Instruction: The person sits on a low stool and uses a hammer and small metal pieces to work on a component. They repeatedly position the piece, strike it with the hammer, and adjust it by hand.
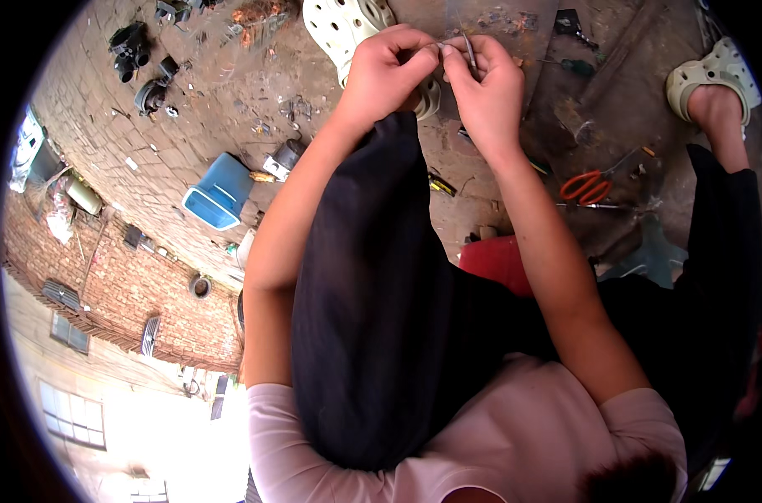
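Observation:
My left hand (391, 74) and my right hand (488, 90) meet above one of my cream clogs (326, 29), fingertips nearly touching. The thumb and forefinger of my left hand are pinched together on something too small to make out. Closed too, my right hand has a thin, pointed metal tool (468, 52) between its fingers, sticking up past the knuckles. A tiny pale bit shows where the fingertips meet. My left forearm passes beside my raised knee in dark trousers (364, 277).
Right of my right forearm lie orange-handled scissors (586, 187) and a dark-green-handled screwdriver (577, 67). A yellow-and-black tool (440, 184) is between my arms, near a red seat-like object (490, 261). Leftward are a blue plastic bin (230, 180) and black parts (129, 52) on brick paving.

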Motion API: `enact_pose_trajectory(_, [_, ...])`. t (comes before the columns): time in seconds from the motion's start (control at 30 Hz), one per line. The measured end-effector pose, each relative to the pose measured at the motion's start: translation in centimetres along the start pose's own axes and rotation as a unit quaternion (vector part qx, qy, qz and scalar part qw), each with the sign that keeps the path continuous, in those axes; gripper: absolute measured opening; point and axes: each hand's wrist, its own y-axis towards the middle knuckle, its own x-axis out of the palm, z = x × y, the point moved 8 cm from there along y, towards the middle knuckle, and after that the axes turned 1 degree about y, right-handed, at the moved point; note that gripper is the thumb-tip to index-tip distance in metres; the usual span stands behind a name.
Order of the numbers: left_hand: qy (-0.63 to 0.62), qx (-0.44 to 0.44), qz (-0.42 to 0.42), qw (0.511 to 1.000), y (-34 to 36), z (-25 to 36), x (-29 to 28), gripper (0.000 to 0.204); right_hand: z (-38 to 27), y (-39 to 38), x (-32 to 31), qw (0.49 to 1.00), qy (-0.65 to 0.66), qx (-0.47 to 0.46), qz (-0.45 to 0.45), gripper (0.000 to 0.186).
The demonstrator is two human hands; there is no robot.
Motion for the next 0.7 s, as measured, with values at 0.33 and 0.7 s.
enact_pose_trajectory(0.33, [0.198,0.071,-0.015,0.978,-0.2,1.7,0.4,0.014,0.1,-0.2,-0.8,0.988,-0.145,-0.041,-0.043,0.015])
enact_pose_trajectory(0.7, [0.171,-0.075,0.087,0.979,1.3,-1.6,-0.2,0.018,-1.3,-1.3,-1.4,0.958,-0.267,-0.104,-0.03,0.028])
